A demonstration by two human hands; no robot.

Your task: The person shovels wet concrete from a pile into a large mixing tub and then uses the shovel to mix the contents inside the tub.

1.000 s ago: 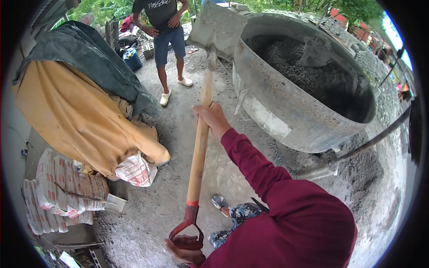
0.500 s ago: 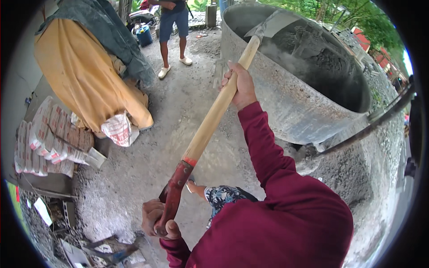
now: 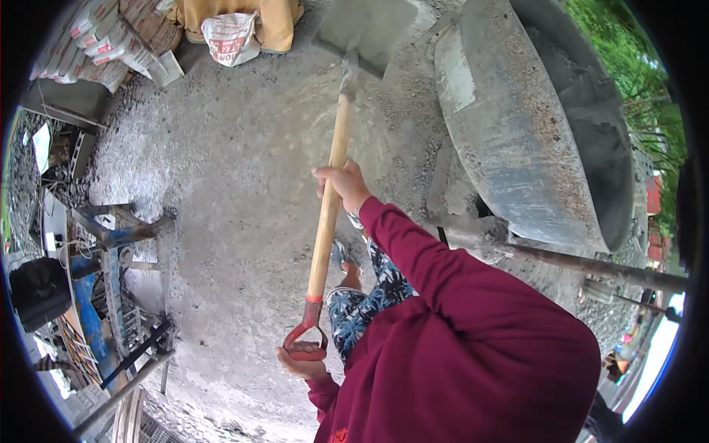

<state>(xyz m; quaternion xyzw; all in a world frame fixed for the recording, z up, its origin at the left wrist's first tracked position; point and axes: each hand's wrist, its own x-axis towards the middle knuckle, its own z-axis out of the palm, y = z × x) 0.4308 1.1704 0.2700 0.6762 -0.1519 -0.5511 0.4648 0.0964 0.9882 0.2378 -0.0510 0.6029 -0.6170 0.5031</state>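
A shovel with a pale wooden shaft and a red D-shaped grip lies across the middle of the view. Its wide grey blade is out over the concrete at the far end; whether it touches the ground I cannot tell. My left hand is closed round the red grip near my body. Halfway up the shaft my right hand is wrapped round the wood. To the right of the blade stands a big, tilted metal drum, its walls stained and grey powdery material inside.
Stacked bags and a loose white bag beside a tan tarp lie at the far left. A blue metal frame and scrap fill the left side. A long metal bar runs below the drum at right.
The shovel blade has come out from over the drum, swinging left to the floor beside it. Both hands keep hold of the shovel. My view has turned, and the person standing ahead is out of sight.
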